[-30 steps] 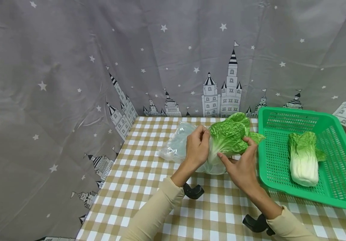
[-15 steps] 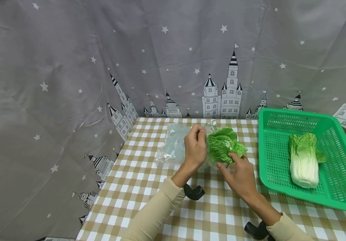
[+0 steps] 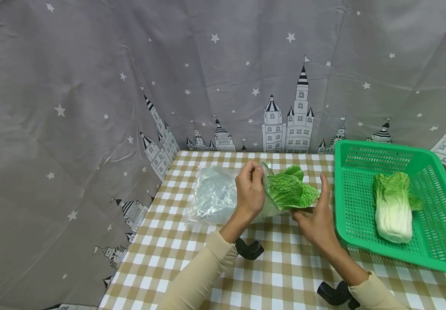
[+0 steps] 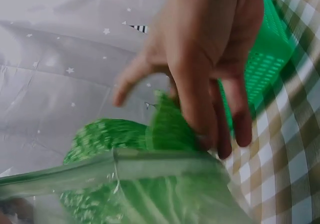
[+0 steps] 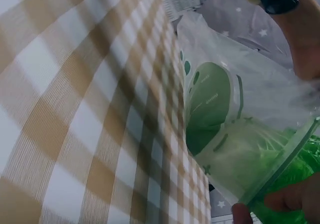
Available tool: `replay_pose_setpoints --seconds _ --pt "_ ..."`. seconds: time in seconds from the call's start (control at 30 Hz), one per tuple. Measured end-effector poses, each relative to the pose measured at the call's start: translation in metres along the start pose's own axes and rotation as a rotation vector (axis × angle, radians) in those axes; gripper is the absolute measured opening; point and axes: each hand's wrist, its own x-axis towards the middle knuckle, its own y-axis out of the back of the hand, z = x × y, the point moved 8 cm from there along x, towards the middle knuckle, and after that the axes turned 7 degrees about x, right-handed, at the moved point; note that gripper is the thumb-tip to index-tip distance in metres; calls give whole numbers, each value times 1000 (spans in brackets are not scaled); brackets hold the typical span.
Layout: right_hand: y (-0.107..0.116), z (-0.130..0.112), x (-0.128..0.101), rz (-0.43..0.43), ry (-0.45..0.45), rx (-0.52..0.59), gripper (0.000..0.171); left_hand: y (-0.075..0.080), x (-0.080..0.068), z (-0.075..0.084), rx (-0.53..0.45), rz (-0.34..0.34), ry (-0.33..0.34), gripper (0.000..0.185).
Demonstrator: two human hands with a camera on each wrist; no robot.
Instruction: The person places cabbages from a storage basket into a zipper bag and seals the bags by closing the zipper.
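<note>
Left hand (image 3: 249, 191) pinches the clear zip bag (image 3: 215, 199) mouth open so the napa cabbage (image 3: 289, 192) slides in. Right hand (image 3: 317, 219), fingers straight, pushes the leaves from 3 o'clock; a second cabbage (image 3: 392, 206) waits in the green basket (image 3: 432, 254).

Checked tablecloth table (image 3: 207, 275), green basket (image 3: 432, 254), clear plastic bag (image 3: 211, 198) lying on it

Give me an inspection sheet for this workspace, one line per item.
Surface: checked tablecloth, tan and white.
Job's things: cabbage partly inside clear plastic bag, leafy end sticking out.
Clutter: green basket holding a second cabbage.
Hands: left hand pinches the bag's mouth; right hand rests fairly straight fingers against the cabbage.
Cables: nothing seen.
Surroundings: grey curtain with stars and castles.
</note>
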Motion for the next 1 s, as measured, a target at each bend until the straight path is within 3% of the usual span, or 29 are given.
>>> replay_pose_setpoints --seconds 0.07,0.13,0.27,0.33,0.57,0.73,0.83,1.0 --pt "-2 9 0 -9 -113 44 125 4 -1 12 -27 10 -12 22" --pt "-6 17 0 -27 -228 158 124 6 -1 18 -46 22 -27 21" --pt "-15 30 -1 -44 -432 413 121 3 -1 5 -94 29 -43 22" --pt "-20 34 -2 -64 -503 485 118 0 -1 -5 -124 26 -34 22" --pt "-33 41 -6 -171 -610 615 87 -1 -3 -13 -223 20 -27 20" --pt "-42 48 -17 -240 -763 795 61 -1 -3 -9 -327 4 -30 21" --pt "-44 49 -22 -269 -843 876 54 -1 -3 -8 -373 -8 -16 22" --pt "-42 46 -19 -263 -849 847 42 0 -2 -8 -367 -26 -7 21"
